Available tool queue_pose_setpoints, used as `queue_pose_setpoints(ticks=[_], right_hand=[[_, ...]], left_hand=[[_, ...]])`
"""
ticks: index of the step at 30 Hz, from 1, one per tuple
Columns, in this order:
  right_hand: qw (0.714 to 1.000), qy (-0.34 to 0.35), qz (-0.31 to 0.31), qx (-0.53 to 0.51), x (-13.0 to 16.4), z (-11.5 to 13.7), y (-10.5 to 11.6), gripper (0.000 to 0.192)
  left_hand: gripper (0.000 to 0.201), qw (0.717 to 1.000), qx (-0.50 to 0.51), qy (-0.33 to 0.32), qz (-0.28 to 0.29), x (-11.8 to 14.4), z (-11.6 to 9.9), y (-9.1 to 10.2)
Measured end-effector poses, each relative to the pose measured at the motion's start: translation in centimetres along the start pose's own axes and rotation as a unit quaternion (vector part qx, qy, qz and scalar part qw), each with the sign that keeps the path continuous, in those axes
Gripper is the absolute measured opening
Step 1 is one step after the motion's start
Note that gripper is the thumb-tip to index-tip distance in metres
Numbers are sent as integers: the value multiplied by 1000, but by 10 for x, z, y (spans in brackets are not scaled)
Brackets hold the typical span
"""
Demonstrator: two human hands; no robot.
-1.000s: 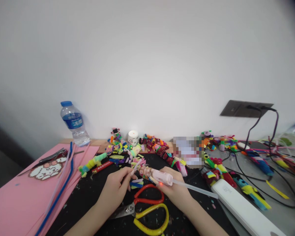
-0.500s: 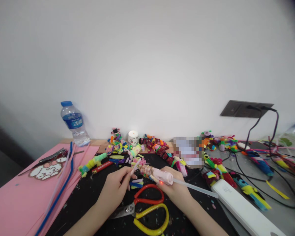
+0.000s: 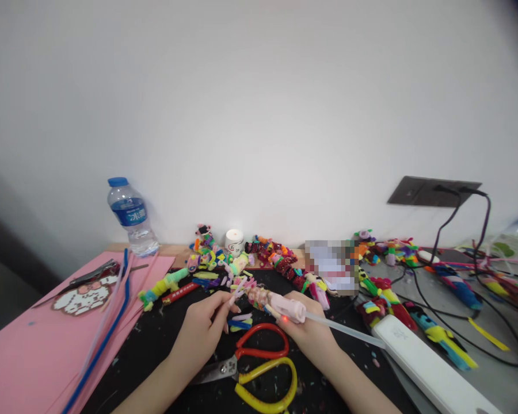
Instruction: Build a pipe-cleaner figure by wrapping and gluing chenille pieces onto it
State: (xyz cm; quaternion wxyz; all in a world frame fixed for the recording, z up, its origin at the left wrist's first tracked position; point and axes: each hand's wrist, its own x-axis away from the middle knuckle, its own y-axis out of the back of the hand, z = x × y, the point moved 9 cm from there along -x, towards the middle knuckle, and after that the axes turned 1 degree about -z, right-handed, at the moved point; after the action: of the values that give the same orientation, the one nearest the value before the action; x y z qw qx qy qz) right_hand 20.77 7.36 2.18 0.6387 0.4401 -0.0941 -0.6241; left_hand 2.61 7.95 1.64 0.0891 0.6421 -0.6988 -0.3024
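My left hand (image 3: 209, 319) is closed in a pinch on a short light-pink pipe cleaner piece (image 3: 238, 292). In my right hand (image 3: 308, 330) is a pale pink glue gun (image 3: 287, 307), with its front end pointing left toward that piece. A translucent glue stick (image 3: 345, 332) sticks out of the gun's back, and a small red light glows on it. Below my hands lies a pair of scissors (image 3: 265, 368) with one red and one yellow handle. Short blue, yellow and lilac pipe cleaner pieces (image 3: 240, 323) lie between my hands.
Pink sheets (image 3: 17, 356) and long pipe cleaners cover the left side near a water bottle (image 3: 132, 215). Colourful pipe cleaner figures (image 3: 166, 287) line the back beside a white cup (image 3: 234, 241). A white bar-shaped device (image 3: 427, 365) and black cables (image 3: 440, 310) occupy the right.
Both hands keep nearly the same place and hold. The view has shifted very slightly.
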Motion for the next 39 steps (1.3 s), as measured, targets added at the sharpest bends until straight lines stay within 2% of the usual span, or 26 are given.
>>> queue_pose_setpoints(ticks=[12, 27, 39], right_hand=[[1000, -2, -7, -1, -2, 2, 3, 19], [1000, -11, -12, -21, -1, -4, 2, 10], [1000, -18, -15, -18, 0, -6, 2, 11]], left_hand=[[23, 1000, -6, 0, -4, 1, -2, 2], [23, 1000, 0, 3, -5, 1, -3, 2], [23, 1000, 0, 7, -6, 1, 1, 2]])
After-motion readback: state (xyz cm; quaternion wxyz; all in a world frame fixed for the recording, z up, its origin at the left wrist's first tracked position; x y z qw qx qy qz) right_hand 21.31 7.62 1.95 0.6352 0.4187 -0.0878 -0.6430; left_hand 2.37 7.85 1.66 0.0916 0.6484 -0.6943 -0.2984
